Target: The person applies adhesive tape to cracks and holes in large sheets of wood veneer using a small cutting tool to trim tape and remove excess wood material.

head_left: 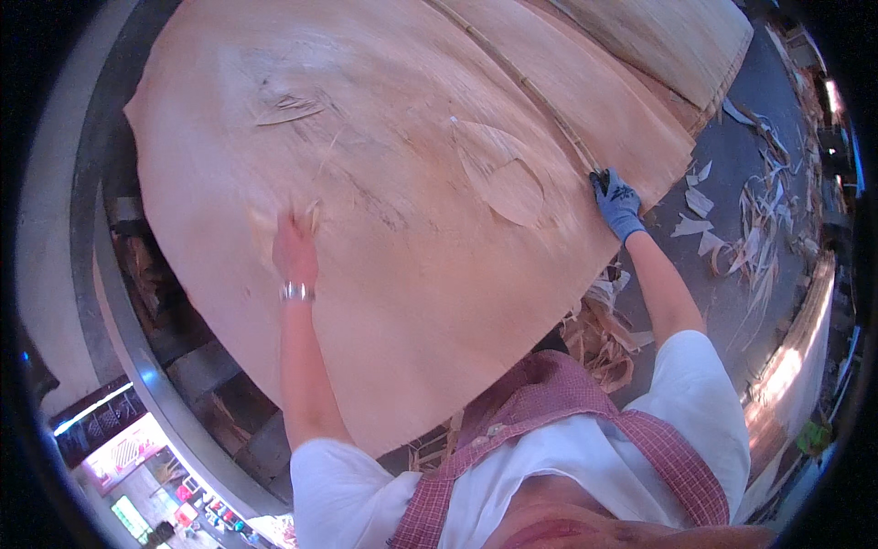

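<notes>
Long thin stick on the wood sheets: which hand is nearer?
Right. The gloved right hand is at the near end of the stick; the bare left hand is well off to its left, over the broad wood sheet.

No lettering or sign can be read.

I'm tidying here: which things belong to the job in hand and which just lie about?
In hand:
wood sheet, beneath the left hand
stick, at the gloved right hand

Lying about:
pale scraps at right
shavings by the sheet
</notes>
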Demonstrator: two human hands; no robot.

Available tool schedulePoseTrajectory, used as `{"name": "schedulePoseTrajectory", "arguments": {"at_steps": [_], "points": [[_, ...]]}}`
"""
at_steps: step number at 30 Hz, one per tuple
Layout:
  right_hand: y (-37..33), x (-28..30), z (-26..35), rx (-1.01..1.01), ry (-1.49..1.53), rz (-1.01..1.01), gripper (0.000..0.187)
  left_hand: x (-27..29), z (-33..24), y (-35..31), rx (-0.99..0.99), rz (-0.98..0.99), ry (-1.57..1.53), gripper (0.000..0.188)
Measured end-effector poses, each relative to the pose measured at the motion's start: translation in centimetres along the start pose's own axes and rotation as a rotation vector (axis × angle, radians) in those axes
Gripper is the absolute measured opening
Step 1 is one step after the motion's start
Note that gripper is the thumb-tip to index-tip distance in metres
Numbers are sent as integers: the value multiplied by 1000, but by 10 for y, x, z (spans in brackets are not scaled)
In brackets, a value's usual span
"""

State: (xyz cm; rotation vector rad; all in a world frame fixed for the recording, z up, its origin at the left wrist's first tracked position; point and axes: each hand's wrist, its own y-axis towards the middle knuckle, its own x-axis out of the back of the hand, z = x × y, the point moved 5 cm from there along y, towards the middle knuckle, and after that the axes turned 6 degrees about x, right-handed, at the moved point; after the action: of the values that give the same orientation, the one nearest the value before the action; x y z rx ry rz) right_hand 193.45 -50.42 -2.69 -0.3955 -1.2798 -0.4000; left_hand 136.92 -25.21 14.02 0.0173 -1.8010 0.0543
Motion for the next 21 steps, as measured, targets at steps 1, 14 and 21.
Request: {"name": "schedulePoseTrajectory", "arguments": {"at_steps": [1,14,21], "points": [[-1,0,-4,1,8,8,38,15,25,-40,36,0,59,21],[-32,109,76,207,-141,-176,45,-22,340,-672,232,803,339,47],[9,55,192,165,202,-208,53,-79,270,-651,379,1160,-452,46]]}}
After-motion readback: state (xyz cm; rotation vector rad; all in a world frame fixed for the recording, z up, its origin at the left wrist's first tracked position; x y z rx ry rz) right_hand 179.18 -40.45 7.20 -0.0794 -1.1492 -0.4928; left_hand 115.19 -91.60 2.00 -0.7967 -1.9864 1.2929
